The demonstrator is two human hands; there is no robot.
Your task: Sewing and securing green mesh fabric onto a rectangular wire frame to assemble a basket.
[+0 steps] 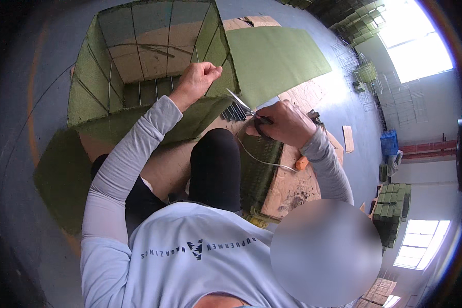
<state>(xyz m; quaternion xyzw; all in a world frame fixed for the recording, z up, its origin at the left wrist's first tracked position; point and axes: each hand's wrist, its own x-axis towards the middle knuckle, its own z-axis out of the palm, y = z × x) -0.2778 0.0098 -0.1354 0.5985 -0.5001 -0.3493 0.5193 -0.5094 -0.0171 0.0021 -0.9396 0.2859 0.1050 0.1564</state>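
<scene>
A large open box (90, 82) of green fabric over a wire frame stands in front of my knees. My left hand (195, 82) is above its near right edge, with thumb and fingers pinched together. What the fingertips hold, if anything, is too small to make out. My right hand (285, 122) grips scissors (238, 98) by their dark handles, just right of the box. The blades point up and left toward the box's corner, a little below my left hand.
A green sheet (280, 59) lies on cardboard (310, 95) beyond my right hand. Near my right knee are dark metal pieces (233, 112), a perforated green crate (259, 172), a pale cord and an orange object (302, 163). Stacked green boxes (391, 203) stand at the right.
</scene>
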